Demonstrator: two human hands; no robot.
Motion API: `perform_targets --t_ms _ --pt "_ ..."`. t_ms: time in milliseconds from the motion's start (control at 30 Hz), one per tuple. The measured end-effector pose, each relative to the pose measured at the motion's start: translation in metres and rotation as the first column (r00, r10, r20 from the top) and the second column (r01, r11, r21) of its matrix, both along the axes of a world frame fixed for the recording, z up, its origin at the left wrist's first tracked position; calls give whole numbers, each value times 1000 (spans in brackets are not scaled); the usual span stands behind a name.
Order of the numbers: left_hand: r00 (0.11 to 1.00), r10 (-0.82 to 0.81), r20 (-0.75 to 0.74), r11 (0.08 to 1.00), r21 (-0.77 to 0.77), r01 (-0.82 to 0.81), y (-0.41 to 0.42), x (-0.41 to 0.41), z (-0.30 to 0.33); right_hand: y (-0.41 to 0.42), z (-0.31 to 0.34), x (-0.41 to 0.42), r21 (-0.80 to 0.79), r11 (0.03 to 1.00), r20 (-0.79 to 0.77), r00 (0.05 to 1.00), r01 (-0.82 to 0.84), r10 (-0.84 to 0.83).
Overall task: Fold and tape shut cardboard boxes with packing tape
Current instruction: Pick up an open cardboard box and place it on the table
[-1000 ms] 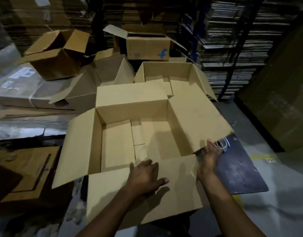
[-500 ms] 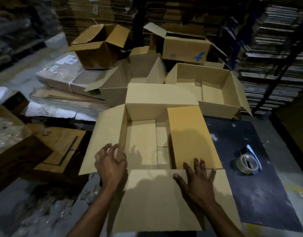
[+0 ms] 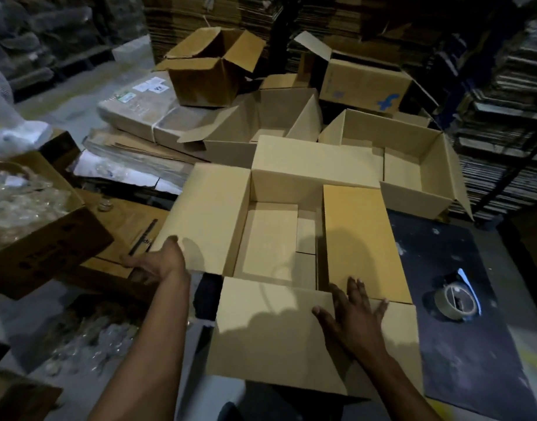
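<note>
Nearest me, the near flap [image 3: 276, 332] of the open cardboard box [image 3: 270, 238] lay spread outward toward my body, and my right hand [image 3: 352, 317] rested flat on it, fingers splayed, gripping nothing, its fingertips reaching the near edge of the right flap [image 3: 361, 238]. That right flap was already folded in, lying level over the right part of the opening. My left hand [image 3: 158, 262] was at the outer near corner of the left flap [image 3: 206, 217], thumb on top and fingers tucked beneath; it looked loosely pinched on the edge, though I could not tell how firmly.

I judged the box empty and light, so it would slide on the dark worktop [image 3: 461, 344] if pushed sideways. The corrugated board seemed stiff across each panel but hinged freely at the creases, so holding flaps by their free outer edges should give the most leverage; pressing mid-panel risked a dent.

The packing tape roll [image 3: 452, 302] sat untouched on the worktop, right of the box. Farther off, the far flap [image 3: 316, 161] stood open, with more open boxes [image 3: 413, 165] behind.
</note>
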State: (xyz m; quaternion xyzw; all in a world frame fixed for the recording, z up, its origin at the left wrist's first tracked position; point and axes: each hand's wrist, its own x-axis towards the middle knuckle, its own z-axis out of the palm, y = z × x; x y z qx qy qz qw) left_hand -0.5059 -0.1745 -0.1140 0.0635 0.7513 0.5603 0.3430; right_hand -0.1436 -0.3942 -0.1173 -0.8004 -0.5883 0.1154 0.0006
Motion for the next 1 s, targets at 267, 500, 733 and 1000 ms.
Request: perform_targets --t_ms 267,500,733,1000 --pt "531 -601 -598 527 204 825 -82 88 73 -33 2 3 26 983 -7 983 -183 183" --pt "-316 -693 -648 62 -490 869 -120 127 9 -76 -1 -1 -135 924 121 920 -358 374" --pt "-388 -808 -444 -195 -420 886 -128 120 80 -64 68 -4 -104 833 -87 839 -544 537" --pt "-309 -524 -794 133 -435 891 -91 154 161 53 186 14 132 921 -90 921 -367 379"
